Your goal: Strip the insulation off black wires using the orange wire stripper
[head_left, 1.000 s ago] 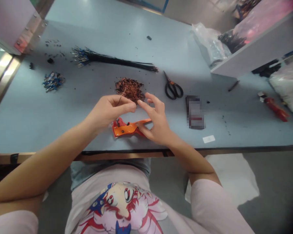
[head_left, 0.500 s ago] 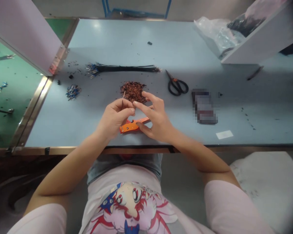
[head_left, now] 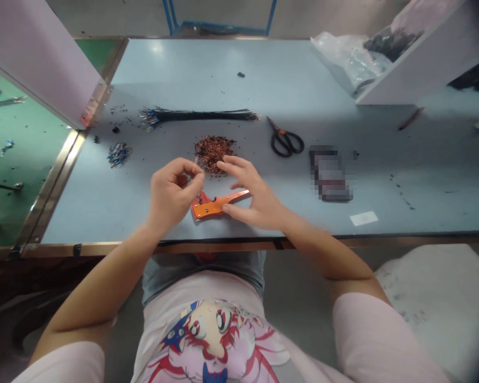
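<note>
My left hand (head_left: 171,192) hovers over the near edge of the blue table (head_left: 104,186), fingers pinched on a thin short wire piece whose tip pokes up by the thumb. My right hand (head_left: 252,196) has its fingers spread and reaches toward the pile of small copper-brown pieces (head_left: 213,150); its lower fingers rest against the handles of an orange wire stripper (head_left: 215,205) lying on the table between both hands.
A bundle of black wires with blue ends (head_left: 195,114) lies beyond the pile. Black scissors (head_left: 284,139) sit to the right, a blurred flat object (head_left: 329,173) beyond them. Small blue terminals (head_left: 118,153) lie at left. A white shelf (head_left: 419,64) and plastic bag (head_left: 343,56) stand at back right.
My hands have drawn apart; the left hand moved left and nearer with the wire piece, and the right fingers spread toward the copper pile. The view shifted slightly.
</note>
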Tool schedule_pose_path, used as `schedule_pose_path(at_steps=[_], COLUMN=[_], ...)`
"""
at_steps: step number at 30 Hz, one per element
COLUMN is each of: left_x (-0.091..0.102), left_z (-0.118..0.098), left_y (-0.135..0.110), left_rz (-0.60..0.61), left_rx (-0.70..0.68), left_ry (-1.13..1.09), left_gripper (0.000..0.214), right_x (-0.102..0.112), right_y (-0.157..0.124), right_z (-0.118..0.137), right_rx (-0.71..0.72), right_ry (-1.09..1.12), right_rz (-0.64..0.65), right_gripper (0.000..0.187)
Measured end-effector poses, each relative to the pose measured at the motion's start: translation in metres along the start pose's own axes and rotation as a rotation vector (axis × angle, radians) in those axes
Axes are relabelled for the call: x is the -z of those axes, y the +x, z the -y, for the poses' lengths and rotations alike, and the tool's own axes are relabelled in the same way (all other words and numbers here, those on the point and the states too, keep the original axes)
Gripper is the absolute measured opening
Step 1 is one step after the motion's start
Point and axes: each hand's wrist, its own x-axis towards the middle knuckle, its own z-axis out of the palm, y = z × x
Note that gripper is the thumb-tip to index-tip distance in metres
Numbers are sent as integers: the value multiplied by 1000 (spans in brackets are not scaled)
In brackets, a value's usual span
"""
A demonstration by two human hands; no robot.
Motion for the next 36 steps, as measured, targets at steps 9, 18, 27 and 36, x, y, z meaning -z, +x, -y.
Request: schedule_pose_path(at_steps=[9,18,27,36], left_x=[12,1,-10,-16], left_z=[49,31,13,6], left_y=[39,33,12,4], left_rz=[-20,68,207,232], left_rx=[-13,94,194,220], left_ry=[244,52,-391,-616], left_gripper=[22,17,20,16], right_x=[4,2,3,-1], right_y=[-1,-3,0,-1], right_z=[-2,-13,-13,-14], right_rx=[-55,-77,-90,-78], right_ry=[204,384,435,482], right_rz=[74,127,178,192], right_gripper=[68,67,68,65])
